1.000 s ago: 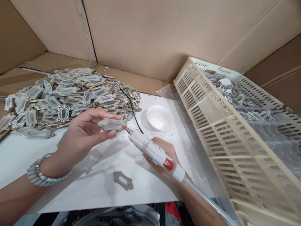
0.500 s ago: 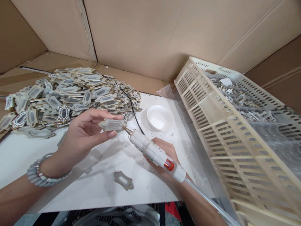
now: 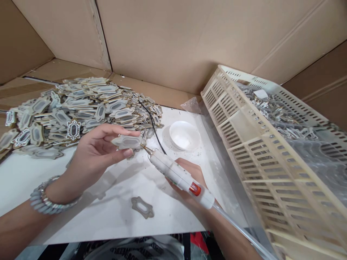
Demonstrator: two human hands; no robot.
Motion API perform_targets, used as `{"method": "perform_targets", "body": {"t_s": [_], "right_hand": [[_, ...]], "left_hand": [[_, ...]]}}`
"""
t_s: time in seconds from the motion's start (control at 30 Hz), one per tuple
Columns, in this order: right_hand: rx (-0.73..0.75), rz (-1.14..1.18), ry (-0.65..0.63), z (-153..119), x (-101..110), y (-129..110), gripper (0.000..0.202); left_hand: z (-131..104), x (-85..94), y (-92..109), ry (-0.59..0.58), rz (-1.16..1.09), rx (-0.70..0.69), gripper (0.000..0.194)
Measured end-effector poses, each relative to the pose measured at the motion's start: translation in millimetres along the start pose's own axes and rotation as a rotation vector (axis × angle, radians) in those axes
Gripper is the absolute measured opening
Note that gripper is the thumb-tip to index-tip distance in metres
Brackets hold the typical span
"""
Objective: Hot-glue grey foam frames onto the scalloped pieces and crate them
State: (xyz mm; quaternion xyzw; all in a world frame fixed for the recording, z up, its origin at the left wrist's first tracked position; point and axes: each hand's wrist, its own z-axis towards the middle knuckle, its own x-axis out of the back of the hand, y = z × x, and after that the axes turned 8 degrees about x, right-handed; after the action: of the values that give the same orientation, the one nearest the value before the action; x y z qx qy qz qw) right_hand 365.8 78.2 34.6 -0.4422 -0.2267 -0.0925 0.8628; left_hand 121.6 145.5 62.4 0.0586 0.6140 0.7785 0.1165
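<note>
Between thumb and fingers, my left hand [image 3: 94,155] pinches a small grey ornamental plate [image 3: 126,142] with a scalloped edge and an oval panel in its middle. My right hand [image 3: 188,177] is wrapped around a white hot glue gun [image 3: 173,169], mostly behind its body. The metal nozzle [image 3: 146,148] points up-left at the right end of the held plate, at or very near its surface. A clear glue stick [image 3: 238,227] runs out of the gun's rear. Another grey plate [image 3: 142,207] with an oval centre lies on the white table below.
A big heap of similar plates [image 3: 81,104] covers the back left. A white bowl [image 3: 185,135] stands behind the gun, beside a black cord [image 3: 153,124]. Along the right, a cream plastic crate [image 3: 244,141] holds plastic bags and small parts. Cardboard walls [image 3: 176,43] enclose the table.
The held plate and my left hand have shifted slightly left. The glue gun has barely moved, its nozzle now at the plate's right end. Everything else looks the same.
</note>
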Motion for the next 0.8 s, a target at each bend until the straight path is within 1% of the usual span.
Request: {"method": "perform_targets", "body": {"t_s": [0.1, 0.3, 0.4, 0.57, 0.67, 0.73, 0.8], "right_hand": [[-0.016, -0.015, 0.0, -0.4, 0.8, -0.7, 0.017], [-0.007, -0.061, -0.05, -1.0, 3.0, 2.4, 0.017], [-0.026, -0.069, -0.003, 0.3, 2.8, 3.0, 0.019], [-0.182, -0.061, 0.1, 4.3, 4.6, -0.9, 0.02], [-0.191, -0.059, 0.122, 6.6, 6.8, -2.9, 0.018], [-0.191, -0.062, 0.124, 7.7, 7.3, -3.4, 0.019], [-0.173, -0.053, 0.14, 8.4, 6.6, -3.1, 0.02]], "left_hand": [[-0.7, -0.6, 0.4, -0.002, -0.039, 0.028, 0.028], [0.5, -3.2, 3.7, 0.007, -0.118, 0.065, 0.029], [1.6, -3.0, 5.5, 0.0, -0.142, 0.087, 0.028], [0.9, -1.6, 7.5, -0.04, -0.1, 0.12, 0.03], [5.8, 1.1, 7.7, 0.033, -0.061, 0.079, 0.033], [13.9, 6.3, 7.6, 0.123, -0.01, 0.026, 0.035], [25.9, 15.4, 7.7, 0.225, 0.079, -0.035, 0.036]]}}
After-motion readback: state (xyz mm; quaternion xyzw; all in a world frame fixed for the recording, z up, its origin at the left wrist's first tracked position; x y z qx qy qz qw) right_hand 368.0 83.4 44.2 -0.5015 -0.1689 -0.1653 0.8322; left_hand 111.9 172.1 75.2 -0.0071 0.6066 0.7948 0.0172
